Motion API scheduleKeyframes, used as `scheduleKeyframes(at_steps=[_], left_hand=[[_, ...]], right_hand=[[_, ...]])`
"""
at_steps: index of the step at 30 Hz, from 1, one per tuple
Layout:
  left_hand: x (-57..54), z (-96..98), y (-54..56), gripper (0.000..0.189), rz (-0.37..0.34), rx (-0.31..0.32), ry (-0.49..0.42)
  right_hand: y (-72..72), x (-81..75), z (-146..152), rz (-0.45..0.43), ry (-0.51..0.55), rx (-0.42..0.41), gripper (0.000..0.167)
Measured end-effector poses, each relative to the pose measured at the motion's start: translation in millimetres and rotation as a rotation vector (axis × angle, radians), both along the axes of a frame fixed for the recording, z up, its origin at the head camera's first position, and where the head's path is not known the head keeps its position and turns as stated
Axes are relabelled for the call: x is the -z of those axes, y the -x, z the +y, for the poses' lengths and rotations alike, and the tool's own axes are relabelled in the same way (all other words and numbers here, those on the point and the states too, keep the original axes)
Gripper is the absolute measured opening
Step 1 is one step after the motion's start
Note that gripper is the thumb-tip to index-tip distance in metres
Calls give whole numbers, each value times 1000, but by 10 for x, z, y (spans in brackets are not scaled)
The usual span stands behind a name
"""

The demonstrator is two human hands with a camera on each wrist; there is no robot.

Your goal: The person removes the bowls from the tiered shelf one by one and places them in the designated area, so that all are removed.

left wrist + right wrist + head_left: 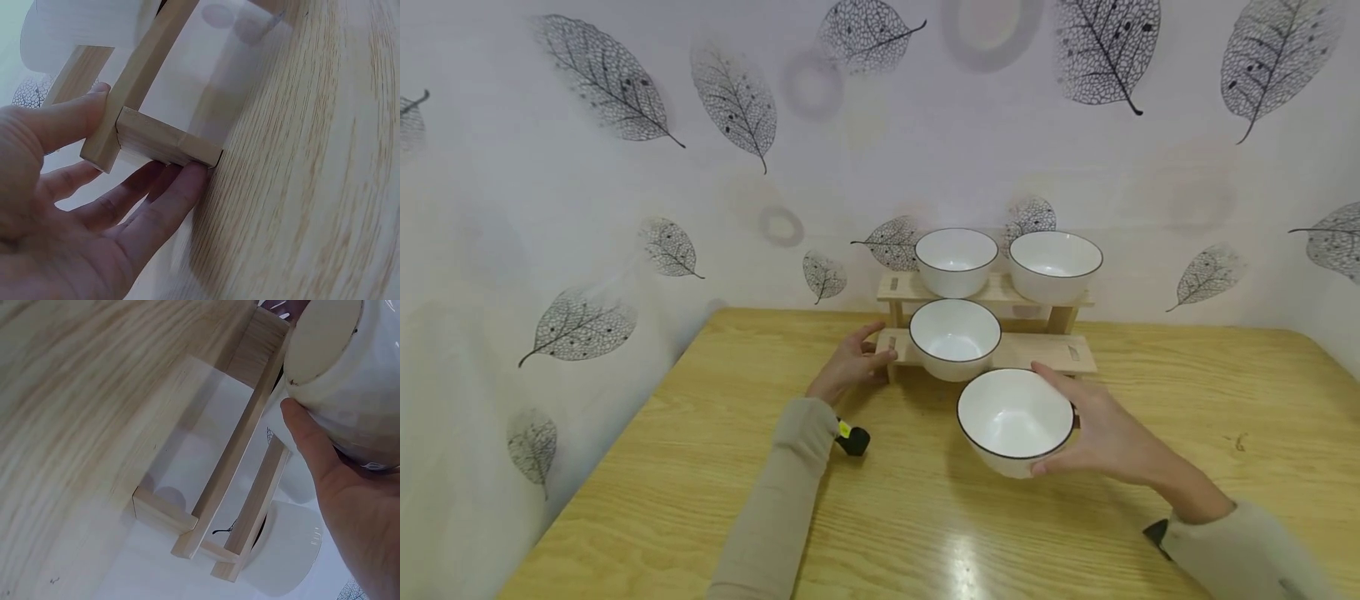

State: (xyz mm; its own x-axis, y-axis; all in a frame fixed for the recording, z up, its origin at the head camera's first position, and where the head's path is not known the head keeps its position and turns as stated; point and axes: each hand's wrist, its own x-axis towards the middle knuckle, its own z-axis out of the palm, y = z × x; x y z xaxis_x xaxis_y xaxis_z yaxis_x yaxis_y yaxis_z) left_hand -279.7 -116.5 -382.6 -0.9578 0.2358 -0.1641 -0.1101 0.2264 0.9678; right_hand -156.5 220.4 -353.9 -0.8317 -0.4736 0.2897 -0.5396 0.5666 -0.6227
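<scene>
My right hand (1112, 433) grips a white bowl (1011, 417) with a dark rim by its right side, thumb toward the near side. The bowl is up off the table, in front of a two-step wooden rack (1045, 352), and tilted slightly toward me. From the right wrist view its unglazed base ring and faceted side (362, 394) show. My left hand (857, 362) holds the left end of the rack's lower step. In the left wrist view the thumb lies against the step board (103, 140) and the fingertips touch the leg (169, 140).
Another white bowl (955, 337) sits on the left half of the lower step. Two more, a left bowl (957, 260) and a right bowl (1055, 265), stand on the upper step. The wooden table (715, 467) meets a leaf-patterned cloth (737, 192) behind the rack.
</scene>
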Motion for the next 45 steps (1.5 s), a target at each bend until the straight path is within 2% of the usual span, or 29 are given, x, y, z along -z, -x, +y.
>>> scheduleKeyframes(at_steps=[4,16,28,34,41,45], left_hand=[[-2,1,-6,66,-5,-11,-7],[28,5,6,67,4,-11,-3],[35,23,-2,67,-6,-18,-28],[24,16,-6,67,-14,-22,-29],[25,9,-5,67,-7,-24,-14],[36,17,-4,66,17,-18,36]], right_hand=[[-3,6,-47,-7,-2,-35,125],[5,75,-228,-68,-3,-62,129],[7,130,-335,-57,-42,-106,127],[31,119,-410,-107,-19,-138,125],[140,186,-519,-202,58,-210,119],[180,215,-583,-219,79,-248,113]])
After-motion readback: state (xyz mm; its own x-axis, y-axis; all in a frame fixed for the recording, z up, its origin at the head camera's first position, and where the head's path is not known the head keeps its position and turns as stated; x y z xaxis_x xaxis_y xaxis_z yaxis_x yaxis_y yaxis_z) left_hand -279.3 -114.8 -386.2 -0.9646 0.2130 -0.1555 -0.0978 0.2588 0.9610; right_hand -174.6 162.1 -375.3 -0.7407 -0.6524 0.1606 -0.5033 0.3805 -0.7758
